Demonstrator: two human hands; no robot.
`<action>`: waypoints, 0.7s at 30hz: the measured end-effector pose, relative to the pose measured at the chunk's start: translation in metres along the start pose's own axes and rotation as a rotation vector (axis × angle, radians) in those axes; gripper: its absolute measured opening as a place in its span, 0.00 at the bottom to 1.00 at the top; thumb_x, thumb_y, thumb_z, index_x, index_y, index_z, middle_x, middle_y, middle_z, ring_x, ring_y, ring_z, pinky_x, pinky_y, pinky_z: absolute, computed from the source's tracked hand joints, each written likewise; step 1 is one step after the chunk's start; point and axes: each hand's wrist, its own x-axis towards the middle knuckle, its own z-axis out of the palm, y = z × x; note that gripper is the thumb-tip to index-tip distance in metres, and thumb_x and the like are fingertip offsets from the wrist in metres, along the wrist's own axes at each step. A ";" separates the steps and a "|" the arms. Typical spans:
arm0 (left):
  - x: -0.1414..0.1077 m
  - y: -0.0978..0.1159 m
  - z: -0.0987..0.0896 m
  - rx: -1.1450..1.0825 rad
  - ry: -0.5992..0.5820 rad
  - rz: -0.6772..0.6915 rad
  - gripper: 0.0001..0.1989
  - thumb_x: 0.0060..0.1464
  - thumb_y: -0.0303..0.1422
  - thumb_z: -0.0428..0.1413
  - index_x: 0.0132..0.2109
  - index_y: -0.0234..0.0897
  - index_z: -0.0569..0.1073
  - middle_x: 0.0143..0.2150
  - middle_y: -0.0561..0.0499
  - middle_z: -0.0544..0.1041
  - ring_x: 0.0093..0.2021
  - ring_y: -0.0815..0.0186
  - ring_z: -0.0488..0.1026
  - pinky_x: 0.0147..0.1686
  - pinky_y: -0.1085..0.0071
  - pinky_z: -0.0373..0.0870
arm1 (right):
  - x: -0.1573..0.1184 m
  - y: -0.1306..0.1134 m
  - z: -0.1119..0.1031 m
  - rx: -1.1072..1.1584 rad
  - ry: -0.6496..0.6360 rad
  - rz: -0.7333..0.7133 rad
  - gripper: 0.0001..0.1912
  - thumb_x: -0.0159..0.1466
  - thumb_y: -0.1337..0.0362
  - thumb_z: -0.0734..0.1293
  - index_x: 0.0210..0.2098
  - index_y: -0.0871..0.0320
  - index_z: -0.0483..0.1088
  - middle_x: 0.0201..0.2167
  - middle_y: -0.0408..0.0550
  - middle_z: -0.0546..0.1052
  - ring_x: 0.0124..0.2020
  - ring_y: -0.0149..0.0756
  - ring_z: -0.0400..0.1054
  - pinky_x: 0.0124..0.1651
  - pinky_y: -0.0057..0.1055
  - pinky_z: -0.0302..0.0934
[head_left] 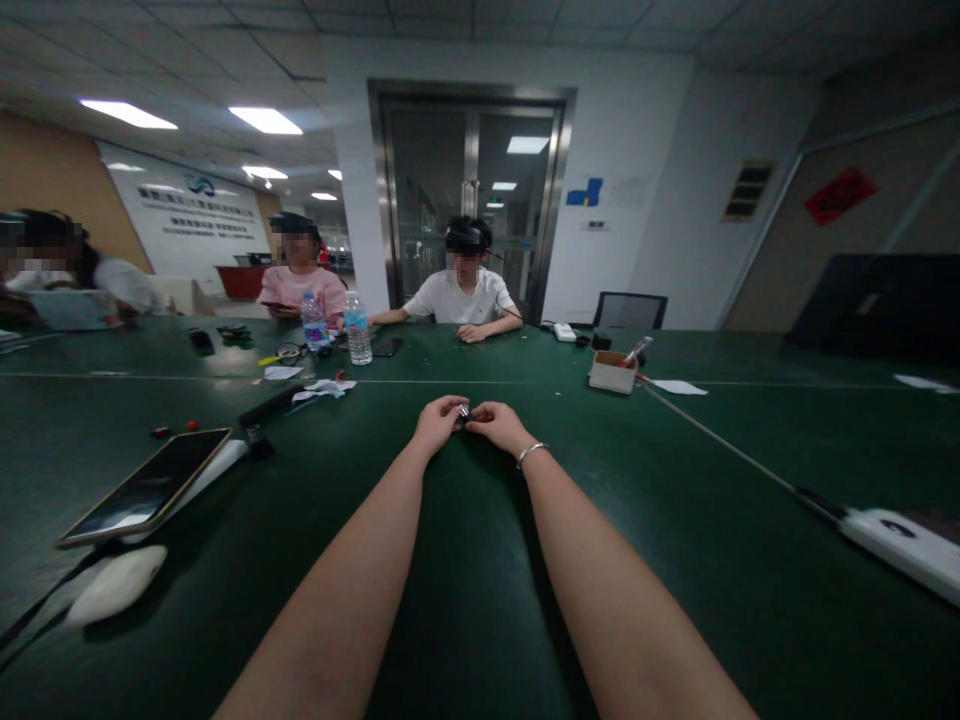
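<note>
Both hands meet over the middle of the dark green table (465, 560), their fingertips round one small metallic and dark object (464, 411). My left hand (439, 424) pinches it from the left side. From the right, my right hand (501, 425) closes its fingers on the object's dark end; a silver bracelet (532, 454) circles that wrist. The object is too small to make out what it is, and the fingers partly cover it.
At left lie a phone (154, 485), a white rounded item (118, 585) and papers. Bottles (358, 328) stand further back. A small box (613, 372) and a white power strip (904, 545) with its cable are at right. Several people sit across the table.
</note>
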 end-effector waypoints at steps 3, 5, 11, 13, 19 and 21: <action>0.000 0.000 0.000 0.015 0.001 -0.003 0.11 0.51 0.32 0.55 0.43 0.37 0.75 0.41 0.46 0.76 0.38 0.67 0.73 0.29 0.76 0.72 | 0.000 0.000 0.000 -0.016 -0.004 0.004 0.11 0.49 0.65 0.71 0.32 0.61 0.73 0.28 0.45 0.75 0.29 0.29 0.67 0.35 0.27 0.61; 0.001 -0.001 0.000 0.023 0.007 -0.001 0.12 0.51 0.32 0.55 0.43 0.36 0.75 0.39 0.46 0.76 0.37 0.67 0.73 0.28 0.76 0.72 | 0.000 0.000 0.000 -0.017 -0.009 0.011 0.11 0.49 0.65 0.71 0.32 0.61 0.73 0.28 0.45 0.75 0.29 0.30 0.67 0.35 0.27 0.61; 0.005 -0.008 0.001 0.059 0.073 -0.028 0.11 0.49 0.36 0.58 0.38 0.34 0.75 0.34 0.47 0.76 0.32 0.68 0.72 0.27 0.75 0.72 | -0.002 -0.005 -0.001 -0.014 -0.011 0.022 0.11 0.49 0.65 0.72 0.32 0.61 0.74 0.29 0.45 0.76 0.30 0.30 0.67 0.35 0.27 0.61; 0.007 -0.010 0.002 0.072 0.099 -0.044 0.11 0.49 0.36 0.58 0.37 0.33 0.74 0.32 0.47 0.75 0.31 0.69 0.72 0.27 0.74 0.72 | -0.002 -0.005 -0.001 -0.019 -0.009 0.014 0.10 0.49 0.66 0.71 0.32 0.60 0.74 0.29 0.45 0.76 0.30 0.30 0.68 0.36 0.27 0.61; 0.008 -0.010 -0.001 -0.030 0.259 -0.118 0.15 0.52 0.42 0.54 0.33 0.32 0.72 0.28 0.48 0.73 0.26 0.71 0.71 0.26 0.74 0.72 | -0.005 -0.008 0.001 -0.089 -0.008 0.002 0.14 0.48 0.65 0.72 0.35 0.60 0.73 0.32 0.45 0.76 0.32 0.29 0.68 0.37 0.27 0.62; 0.008 -0.009 -0.002 -0.099 0.283 -0.131 0.14 0.53 0.41 0.54 0.34 0.31 0.71 0.28 0.48 0.74 0.26 0.71 0.72 0.27 0.74 0.72 | -0.006 -0.008 -0.002 -0.157 -0.006 0.008 0.14 0.49 0.65 0.72 0.36 0.60 0.74 0.32 0.46 0.76 0.33 0.30 0.69 0.38 0.27 0.62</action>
